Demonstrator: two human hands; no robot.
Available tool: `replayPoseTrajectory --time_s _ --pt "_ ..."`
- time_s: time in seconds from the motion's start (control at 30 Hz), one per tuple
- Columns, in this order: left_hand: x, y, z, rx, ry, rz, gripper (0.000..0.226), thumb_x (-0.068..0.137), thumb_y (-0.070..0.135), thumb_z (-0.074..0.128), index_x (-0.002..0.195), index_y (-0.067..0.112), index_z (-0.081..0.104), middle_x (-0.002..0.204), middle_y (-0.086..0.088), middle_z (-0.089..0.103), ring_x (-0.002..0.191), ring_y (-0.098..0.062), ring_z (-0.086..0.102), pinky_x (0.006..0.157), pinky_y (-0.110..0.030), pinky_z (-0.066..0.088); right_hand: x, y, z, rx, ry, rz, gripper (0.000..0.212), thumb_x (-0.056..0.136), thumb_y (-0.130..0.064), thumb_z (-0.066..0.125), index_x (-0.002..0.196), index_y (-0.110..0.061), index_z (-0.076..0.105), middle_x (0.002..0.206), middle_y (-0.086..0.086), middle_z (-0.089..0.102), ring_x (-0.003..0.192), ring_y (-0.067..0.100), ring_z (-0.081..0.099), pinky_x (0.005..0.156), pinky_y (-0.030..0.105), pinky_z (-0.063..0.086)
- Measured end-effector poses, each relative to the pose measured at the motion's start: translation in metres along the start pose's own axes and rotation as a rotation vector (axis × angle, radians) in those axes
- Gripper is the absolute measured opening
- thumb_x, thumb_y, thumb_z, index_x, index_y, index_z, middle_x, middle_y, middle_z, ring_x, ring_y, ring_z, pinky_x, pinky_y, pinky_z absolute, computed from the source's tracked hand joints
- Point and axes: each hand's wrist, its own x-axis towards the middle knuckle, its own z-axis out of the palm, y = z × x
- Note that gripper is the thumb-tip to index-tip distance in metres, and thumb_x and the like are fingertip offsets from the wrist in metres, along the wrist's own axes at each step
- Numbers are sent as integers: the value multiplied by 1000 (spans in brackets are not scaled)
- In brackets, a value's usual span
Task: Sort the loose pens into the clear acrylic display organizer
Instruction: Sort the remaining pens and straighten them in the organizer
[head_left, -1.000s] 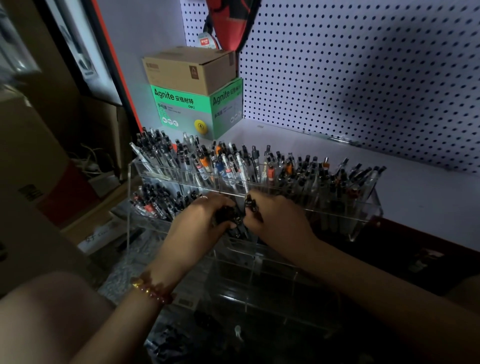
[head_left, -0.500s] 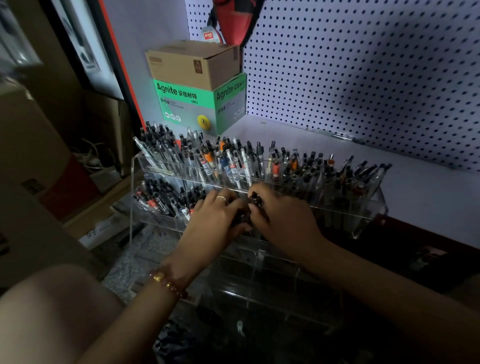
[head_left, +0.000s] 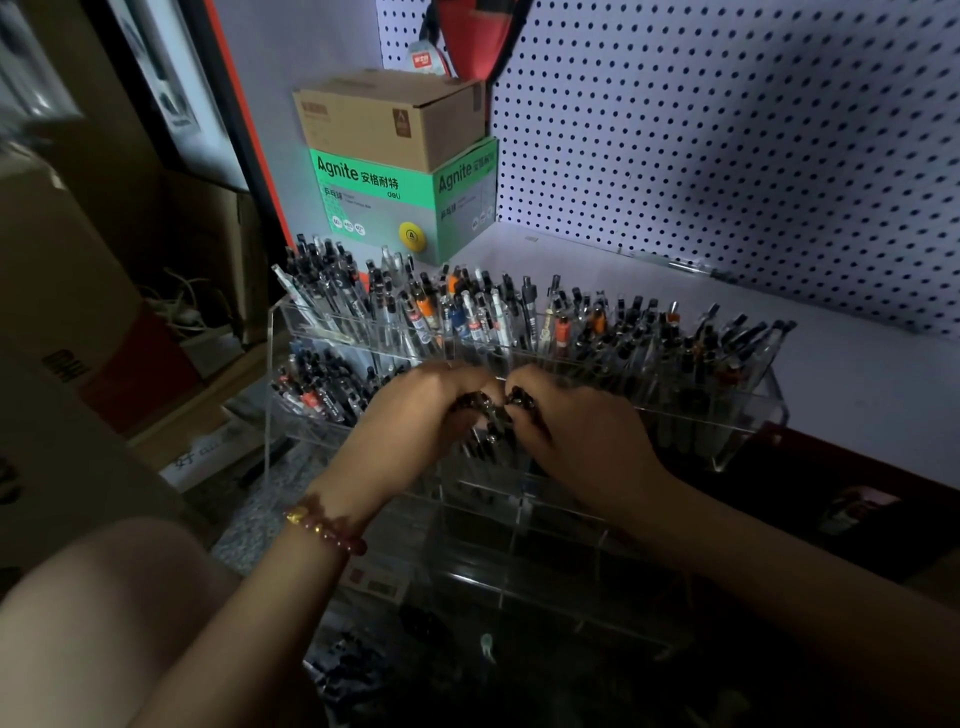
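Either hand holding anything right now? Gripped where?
Both: left hand and right hand grip a bunch of dark pens near their top ends; exact contact unclear.

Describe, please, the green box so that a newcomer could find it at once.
Start at the white pegboard; two boxes are stacked at its left end. The green box is the lower one, under the plain brown carton, and alone bears "Agnite" lettering.

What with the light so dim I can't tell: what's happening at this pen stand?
A person is filling the tiered clear acrylic organizer. The left hand and the right hand meet at its middle tier, both gripping a bunch of dark pens. The top row is packed with upright pens, and the middle tier's left end holds another batch of pens.
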Motion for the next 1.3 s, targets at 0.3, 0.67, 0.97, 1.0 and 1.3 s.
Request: replayPoseTrajectory --time_s 0.3,0.67,0.97,1.0,1.3 --pt "-11 -2 -3 -83 97 -24 22 92 22 56 113 21 65 105 8 64 91 -9 61 79 -30 52 -4 -2 5 15 -152 44 38 101 -37 33 137 -28 27 90 3 70 79 25 67 64 31 46" --pt "-16 7 28 -62 264 -167 36 82 17 70 117 20 61 115 2 59 105 -17 55 86 -37 51 -12 3 13 298 -181 51 37 98 -26 46 132 -23 33 85 -5 67 71 13 61 56 27 42" --pt "-17 8 31 -46 329 -227 35 81 20 72 114 22 61 109 4 62 98 -15 59 76 -30 52 -10 2 6 84 -96 96 45 96 -33 48 137 -29 30 92 -4 68 78 19 67 65 29 50" --pt "-18 9 31 -43 342 -233 34 82 19 71 115 21 61 110 3 61 98 -15 59 76 -30 52 -9 2 8 110 -106 103 42 96 -31 50 134 -28 32 94 -5 67 79 18 67 65 29 50" --pt "-32 26 68 -47 319 -181 64 84 -15 52 143 2 33 143 -16 37 134 -22 31 112 -33 27 -9 1 18 81 -194 31 51 97 -40 40 143 -30 20 104 -3 69 84 22 68 62 28 43"
